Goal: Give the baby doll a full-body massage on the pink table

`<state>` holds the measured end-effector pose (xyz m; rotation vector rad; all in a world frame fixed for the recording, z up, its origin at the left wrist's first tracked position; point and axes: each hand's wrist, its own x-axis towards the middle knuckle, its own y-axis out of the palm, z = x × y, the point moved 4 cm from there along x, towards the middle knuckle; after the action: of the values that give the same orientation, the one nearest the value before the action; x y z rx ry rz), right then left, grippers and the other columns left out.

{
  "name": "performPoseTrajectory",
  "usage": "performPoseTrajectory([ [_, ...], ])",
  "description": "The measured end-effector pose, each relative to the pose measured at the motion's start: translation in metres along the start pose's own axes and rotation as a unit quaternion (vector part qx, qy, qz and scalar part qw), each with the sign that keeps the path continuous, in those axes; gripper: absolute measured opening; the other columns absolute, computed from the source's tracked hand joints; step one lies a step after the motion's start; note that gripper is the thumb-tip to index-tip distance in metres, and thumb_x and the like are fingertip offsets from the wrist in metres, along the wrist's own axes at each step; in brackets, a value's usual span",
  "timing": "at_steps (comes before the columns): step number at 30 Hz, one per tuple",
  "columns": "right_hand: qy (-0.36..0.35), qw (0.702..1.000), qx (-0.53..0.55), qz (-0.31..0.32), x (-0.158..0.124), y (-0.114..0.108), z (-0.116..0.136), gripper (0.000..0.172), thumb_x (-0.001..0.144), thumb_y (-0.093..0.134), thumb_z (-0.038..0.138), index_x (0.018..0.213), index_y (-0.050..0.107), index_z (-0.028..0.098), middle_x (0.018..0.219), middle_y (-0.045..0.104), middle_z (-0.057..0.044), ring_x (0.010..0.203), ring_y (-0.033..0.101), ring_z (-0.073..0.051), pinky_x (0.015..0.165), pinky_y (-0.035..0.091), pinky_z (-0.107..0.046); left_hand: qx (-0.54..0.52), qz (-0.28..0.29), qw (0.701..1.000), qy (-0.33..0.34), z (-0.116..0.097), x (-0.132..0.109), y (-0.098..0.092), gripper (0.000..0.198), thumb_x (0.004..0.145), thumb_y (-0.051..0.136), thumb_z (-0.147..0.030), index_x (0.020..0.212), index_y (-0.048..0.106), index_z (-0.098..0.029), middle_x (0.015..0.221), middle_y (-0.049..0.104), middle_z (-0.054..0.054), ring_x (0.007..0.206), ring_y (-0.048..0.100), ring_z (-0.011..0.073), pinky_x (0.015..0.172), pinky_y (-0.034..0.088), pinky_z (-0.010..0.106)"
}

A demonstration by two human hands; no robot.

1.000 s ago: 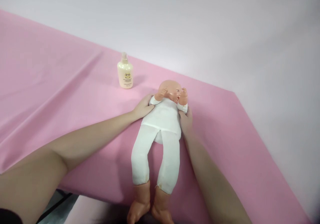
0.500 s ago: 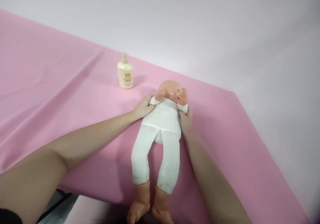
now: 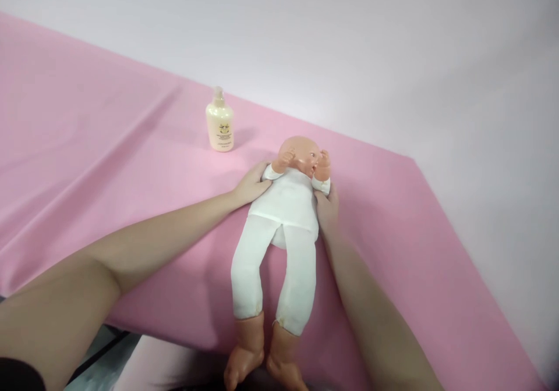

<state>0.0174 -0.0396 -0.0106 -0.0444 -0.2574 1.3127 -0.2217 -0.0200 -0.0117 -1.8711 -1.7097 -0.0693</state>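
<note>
A baby doll [image 3: 286, 205] in a white suit lies on its back on a pink cloth [image 3: 109, 164], head away from me, arms raised to its face, bare feet hanging over the near edge. My left hand [image 3: 251, 185] grips the doll's torso under its left-side arm, fingers curled against the body. On the other side, my right hand [image 3: 326, 208] presses against the torso below the raised arm. Both hands hold the doll at the chest.
A cream lotion bottle [image 3: 219, 122] stands upright on the pink cloth, up and left of the doll's head. A pale wall or surface lies beyond the cloth's far edge. A dark gap shows below the near edge at lower left.
The view has shifted slightly; the doll and both hands sit a little higher in the picture. The hands keep the same hold on the torso.
</note>
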Motion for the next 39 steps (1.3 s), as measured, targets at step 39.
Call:
performPoseTrajectory([
  [39, 0.013, 1.0, 0.019, -0.006, -0.0009, 0.0014, -0.0022, 0.042, 0.08, 0.058, 0.037, 0.119, 0.062, 0.024, 0.116, 0.068, -0.005, 0.103, 0.063, -0.018, 0.097, 0.05, -0.037, -0.002, 0.001, 1.0, 0.011, 0.0011, 0.0, -0.0001, 0.046, 0.078, 0.052, -0.022, 0.124, 0.054, -0.018, 0.123, 0.066, 0.009, 0.116, 0.061, 0.0265, 0.105, 0.047, 0.044],
])
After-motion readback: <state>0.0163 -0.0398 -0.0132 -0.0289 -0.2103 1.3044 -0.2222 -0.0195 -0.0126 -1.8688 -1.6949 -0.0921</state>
